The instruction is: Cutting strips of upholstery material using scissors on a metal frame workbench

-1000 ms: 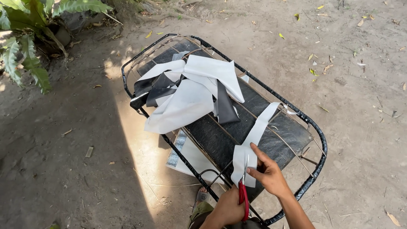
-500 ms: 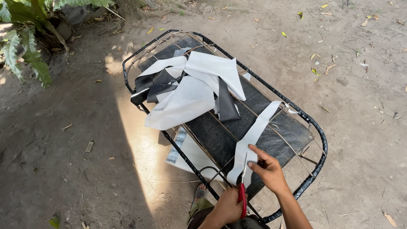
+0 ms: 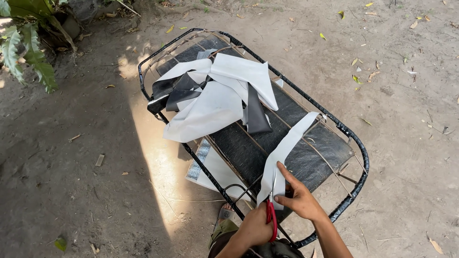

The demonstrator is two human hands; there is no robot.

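Right hand [image 3: 300,198] now flattens white strip [image 3: 287,150] on black rack [image 3: 334,143]; left hand [image 3: 253,228] grips red scissors [image 3: 271,217], apparently mid-cut.

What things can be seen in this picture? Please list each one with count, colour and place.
metal rack: one, black frame, centre, on the dirt ground
heap of sheet pieces: several, white and dark grey, far end of the rack
long strip: one, white, across the near end of the rack
scissors: one, red handles, at the strip's lower end
flat piece: one, white, on the ground beside the rack
plant: one, green, top left
left hand: holds the scissors
right hand: rests on the strip
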